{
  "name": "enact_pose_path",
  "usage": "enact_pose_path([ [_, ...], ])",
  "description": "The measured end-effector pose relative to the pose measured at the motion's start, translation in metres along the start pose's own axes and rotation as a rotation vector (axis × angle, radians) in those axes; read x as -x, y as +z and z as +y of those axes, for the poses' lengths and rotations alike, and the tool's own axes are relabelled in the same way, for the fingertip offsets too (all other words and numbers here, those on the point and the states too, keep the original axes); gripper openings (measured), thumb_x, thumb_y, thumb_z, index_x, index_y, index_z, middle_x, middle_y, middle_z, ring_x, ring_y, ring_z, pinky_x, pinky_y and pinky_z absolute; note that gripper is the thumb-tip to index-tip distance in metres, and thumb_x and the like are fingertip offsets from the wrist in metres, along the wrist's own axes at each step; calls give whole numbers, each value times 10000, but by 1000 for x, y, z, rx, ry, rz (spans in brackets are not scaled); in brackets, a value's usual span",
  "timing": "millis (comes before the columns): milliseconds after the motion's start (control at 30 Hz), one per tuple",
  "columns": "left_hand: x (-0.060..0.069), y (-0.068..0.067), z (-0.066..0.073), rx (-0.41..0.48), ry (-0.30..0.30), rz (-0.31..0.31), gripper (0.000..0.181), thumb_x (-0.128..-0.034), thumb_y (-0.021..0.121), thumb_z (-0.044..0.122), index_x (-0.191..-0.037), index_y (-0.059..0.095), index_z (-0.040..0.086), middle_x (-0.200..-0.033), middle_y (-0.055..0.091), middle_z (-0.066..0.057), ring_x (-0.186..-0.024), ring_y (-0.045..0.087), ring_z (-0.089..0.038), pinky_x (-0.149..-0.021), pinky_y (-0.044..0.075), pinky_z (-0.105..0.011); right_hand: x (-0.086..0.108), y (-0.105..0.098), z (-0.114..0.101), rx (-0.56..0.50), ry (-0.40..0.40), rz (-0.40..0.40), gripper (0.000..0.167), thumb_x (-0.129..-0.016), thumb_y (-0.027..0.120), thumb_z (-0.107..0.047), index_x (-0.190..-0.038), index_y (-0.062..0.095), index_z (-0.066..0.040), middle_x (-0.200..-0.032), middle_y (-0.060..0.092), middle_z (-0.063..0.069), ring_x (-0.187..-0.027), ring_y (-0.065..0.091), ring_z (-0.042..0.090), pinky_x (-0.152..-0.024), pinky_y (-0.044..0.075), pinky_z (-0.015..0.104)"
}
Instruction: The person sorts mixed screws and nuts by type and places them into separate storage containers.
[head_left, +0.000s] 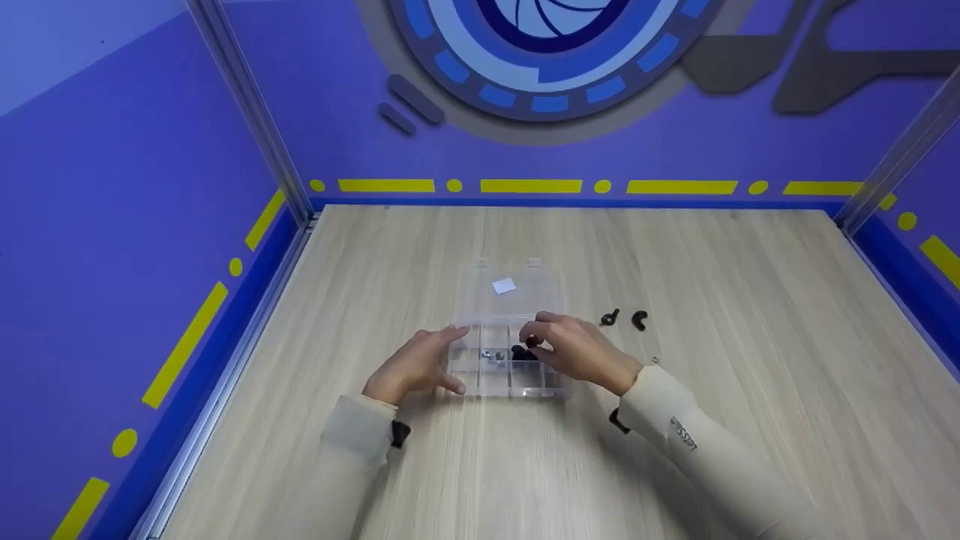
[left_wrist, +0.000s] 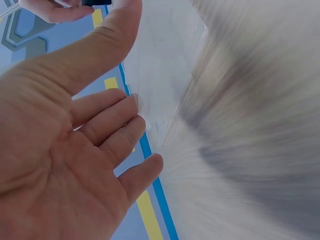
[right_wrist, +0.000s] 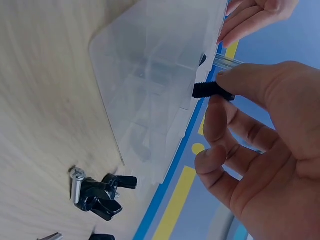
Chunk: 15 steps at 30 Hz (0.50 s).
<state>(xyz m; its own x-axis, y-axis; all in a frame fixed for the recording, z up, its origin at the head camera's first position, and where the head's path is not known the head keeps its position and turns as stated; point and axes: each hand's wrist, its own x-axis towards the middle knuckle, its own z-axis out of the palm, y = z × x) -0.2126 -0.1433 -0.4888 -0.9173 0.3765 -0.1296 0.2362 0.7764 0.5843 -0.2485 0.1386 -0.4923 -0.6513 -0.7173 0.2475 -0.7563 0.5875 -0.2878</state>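
Note:
A clear plastic compartment box (head_left: 493,386) lies on the table with its lid (head_left: 476,296) folded back. Beside the box's left wall is my left hand (head_left: 416,364), thumb and fingers spread along it and holding nothing; whether they touch the wall is hard to tell. Over the right-hand compartments, my right hand (head_left: 574,349) pinches a black threaded screw (right_wrist: 204,90) between thumb and index finger. Black pieces (head_left: 523,352) lie in the compartment below that hand. Small shiny metal bits (head_left: 493,355) sit in the compartment to their left.
Right of the box lie a black clamp-like part (right_wrist: 95,194) with a metal screw, a curved black piece (head_left: 639,320) and a tiny ring (head_left: 655,359). A white slip (head_left: 504,286) is on the lid. Printed walls (head_left: 540,161) stand behind and at both sides.

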Motion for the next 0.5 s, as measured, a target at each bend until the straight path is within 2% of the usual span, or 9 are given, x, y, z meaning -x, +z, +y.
enact_pose_path([
  [233,0,0,3,16,-50,-1,885,-674,965,146,-1467,575,86,-1557,472,-152,-1453,415,-352,-1208,330,-467,-2,2,0,42,20,-31,196,-865,794,-13,-1036,757,-103,-952,703,11,-812,687,186,-641,579,363],
  [500,1,1,3,19,-64,3,881,-667,967,159,-1458,585,90,-1569,450,-164,-1442,417,-375,-1205,330,-483,-5,1,0,62,26,-60,214,-863,787,2,-1045,781,-111,-951,715,24,-791,700,196,-606,580,356],
])
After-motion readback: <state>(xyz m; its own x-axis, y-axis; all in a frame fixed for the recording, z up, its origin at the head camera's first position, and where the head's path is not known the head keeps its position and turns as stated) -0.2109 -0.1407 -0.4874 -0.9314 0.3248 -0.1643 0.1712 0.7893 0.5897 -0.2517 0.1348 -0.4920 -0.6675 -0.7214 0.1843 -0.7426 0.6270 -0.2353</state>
